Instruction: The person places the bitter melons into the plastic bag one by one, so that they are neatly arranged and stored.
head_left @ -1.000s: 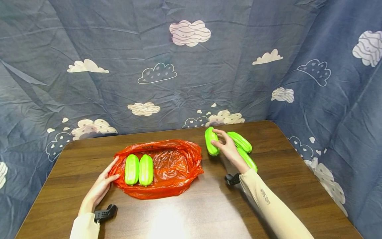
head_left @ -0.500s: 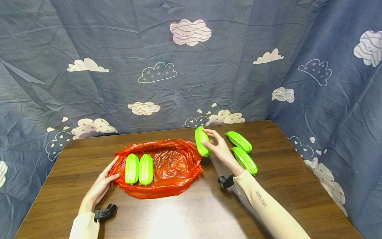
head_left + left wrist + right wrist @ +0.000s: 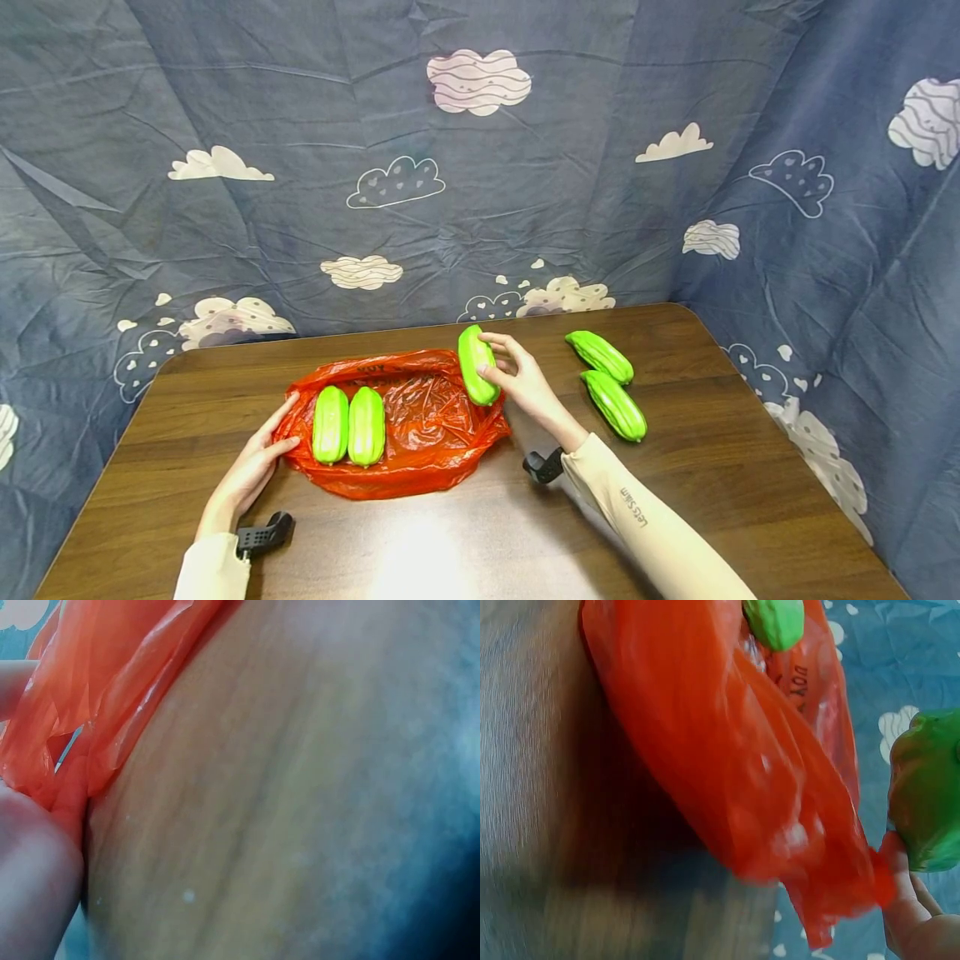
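A red plastic bag (image 3: pixel 431 475) lies spread with its mouth upward on the table. Inside it, two light-green ribbed gourds (image 3: pixel 331 425) (image 3: pixel 367 427) lie side by side at the left. My left hand (image 3: pixel 251 468) holds the bag's left edge; in the left wrist view the thumb (image 3: pixel 34 870) shows beside the red film, its tip partly covered. My right hand (image 3: pixel 525 385) grips another green gourd (image 3: pixel 477 365) between thumb and fingers, above the bag's right rim. The right wrist view shows this gourd (image 3: pixel 930 791) at its right edge, beside the bag (image 3: pixel 697 735).
Two more green gourds (image 3: pixel 600 356) (image 3: pixel 614 406) lie on the wooden table (image 3: pixel 720 492) to the right. A blue cloth (image 3: pixel 300 100) with cloud prints hangs behind and to the right. Black wrist cameras (image 3: pixel 265 536) sit on both wrists.
My right hand has carried the gourd leftward, from beside the two gourds on the right to over the bag's right rim. The left hand and the bag stay in place.
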`<state>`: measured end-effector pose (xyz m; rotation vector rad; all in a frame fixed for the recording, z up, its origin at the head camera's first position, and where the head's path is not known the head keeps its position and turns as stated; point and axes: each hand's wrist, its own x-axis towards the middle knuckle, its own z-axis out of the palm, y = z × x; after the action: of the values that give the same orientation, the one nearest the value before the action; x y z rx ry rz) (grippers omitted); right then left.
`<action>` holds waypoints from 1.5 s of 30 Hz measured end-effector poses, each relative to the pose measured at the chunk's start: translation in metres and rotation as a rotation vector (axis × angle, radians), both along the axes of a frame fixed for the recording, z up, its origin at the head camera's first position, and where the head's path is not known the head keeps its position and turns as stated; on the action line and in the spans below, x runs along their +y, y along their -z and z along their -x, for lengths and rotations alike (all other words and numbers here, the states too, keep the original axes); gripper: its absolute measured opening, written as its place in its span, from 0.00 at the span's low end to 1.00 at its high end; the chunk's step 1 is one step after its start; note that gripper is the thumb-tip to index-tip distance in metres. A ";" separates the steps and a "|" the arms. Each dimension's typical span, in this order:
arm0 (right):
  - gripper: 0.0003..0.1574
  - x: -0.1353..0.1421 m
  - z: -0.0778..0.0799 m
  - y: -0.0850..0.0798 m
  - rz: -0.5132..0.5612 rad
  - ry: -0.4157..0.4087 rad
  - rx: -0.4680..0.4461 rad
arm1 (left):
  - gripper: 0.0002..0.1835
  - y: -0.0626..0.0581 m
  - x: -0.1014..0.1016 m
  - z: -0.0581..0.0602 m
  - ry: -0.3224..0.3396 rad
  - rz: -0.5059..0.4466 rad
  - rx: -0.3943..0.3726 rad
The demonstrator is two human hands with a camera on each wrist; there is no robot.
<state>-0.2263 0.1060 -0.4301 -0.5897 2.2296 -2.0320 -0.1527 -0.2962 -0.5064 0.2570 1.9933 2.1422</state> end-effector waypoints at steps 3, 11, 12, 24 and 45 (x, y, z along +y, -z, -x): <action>0.31 -0.008 -0.003 0.001 -0.001 -0.016 0.000 | 0.36 0.001 0.000 0.000 -0.002 0.001 0.005; 0.30 -0.023 -0.008 0.008 0.003 -0.048 -0.024 | 0.36 0.003 0.000 0.000 -0.011 0.023 0.010; 0.30 -0.024 -0.009 0.009 0.001 -0.047 -0.029 | 0.36 0.003 0.000 0.001 -0.013 0.026 0.010; 0.30 -0.038 -0.018 0.022 -0.045 -0.058 -0.028 | 0.36 0.004 0.000 0.000 -0.021 0.043 0.020; 0.31 -0.077 -0.035 0.028 -0.083 -0.133 -0.063 | 0.36 0.002 0.001 0.001 -0.018 0.037 0.013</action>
<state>-0.1911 0.0294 -0.4577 -0.6387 2.1644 -1.8596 -0.1535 -0.2950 -0.5081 0.2495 2.0477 2.1177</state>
